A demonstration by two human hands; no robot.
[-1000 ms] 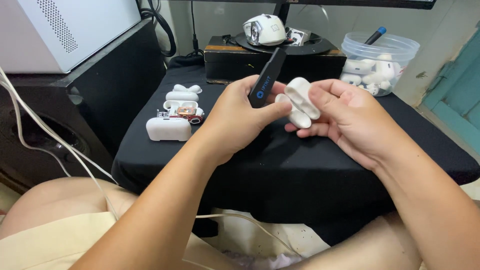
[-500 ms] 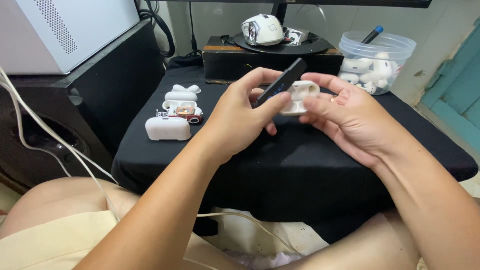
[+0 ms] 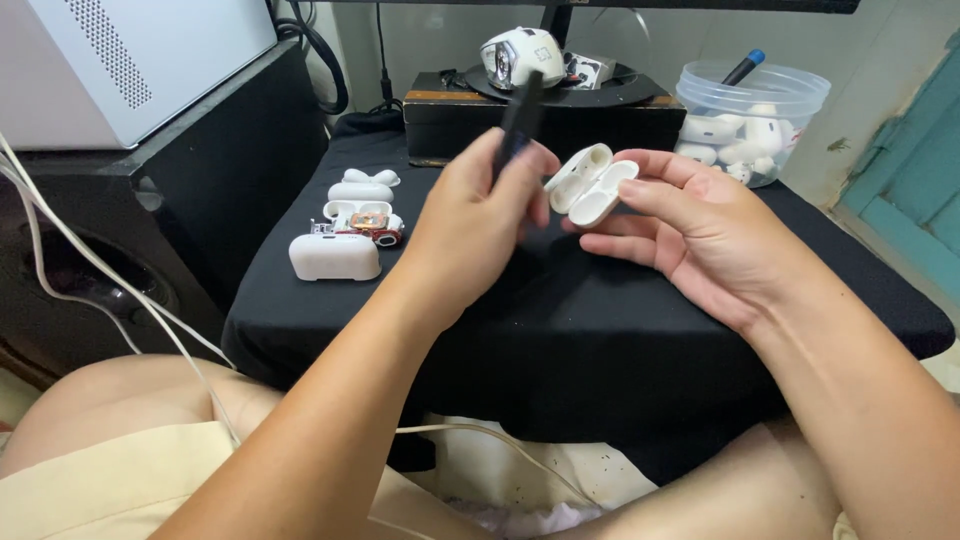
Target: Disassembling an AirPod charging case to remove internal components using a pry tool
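Clear plastic tub [image 3: 752,118] at far right holds white earbud cases; open, empty-looking white case [image 3: 590,185] sits pinched in the right hand [image 3: 700,235] fingertips mid-table, while the left hand [image 3: 478,225] grips a dark tool [image 3: 518,125] upright beside it.

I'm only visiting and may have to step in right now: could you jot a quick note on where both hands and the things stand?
Left hand: holds a slim black tool upright in its fingers.
Right hand: holds an open white earbud case at the fingertips, lid hinged open.
On the black cloth: a closed white case and opened case parts to the left.
Behind: a clear tub of white cases.
Done: case open. Left: tool not yet at the case.
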